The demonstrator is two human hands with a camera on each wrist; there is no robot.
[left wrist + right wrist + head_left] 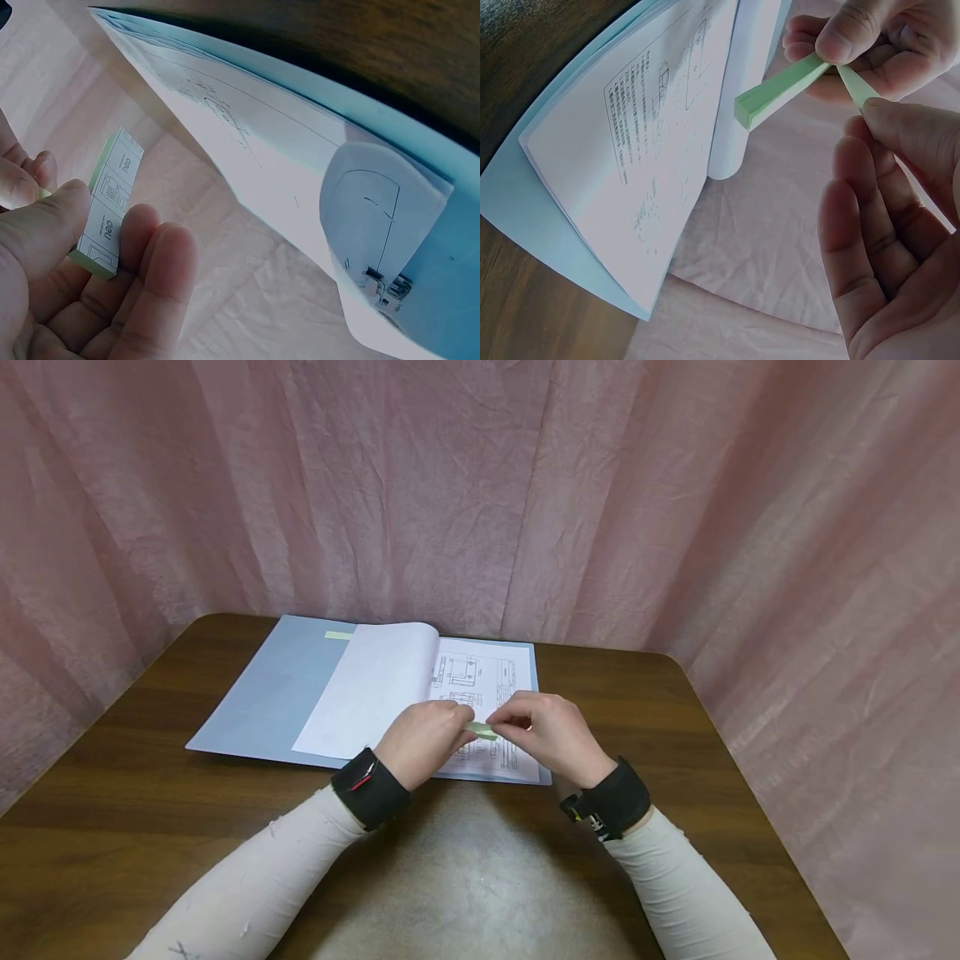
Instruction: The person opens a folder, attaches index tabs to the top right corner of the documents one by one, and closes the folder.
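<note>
An open light-blue folder point(262, 702) lies on the brown table, with white sheets in it; the right page point(480, 693) carries technical drawings, and a left page point(375, 689) curves over. Above the lower right page, my left hand point(423, 739) grips a small pad of green sticky notes point(482, 732) point(109, 202) point(780, 94). My right hand point(551, 731) pinches one green sheet point(855, 86) at the pad's end, peeled partly away from the pad.
A yellow-green tab point(339, 635) sticks to the folder's inside cover near its far edge. Pink curtain point(480, 485) closes in the table at the back and both sides. The table's point(112, 827) near edge curves around my body.
</note>
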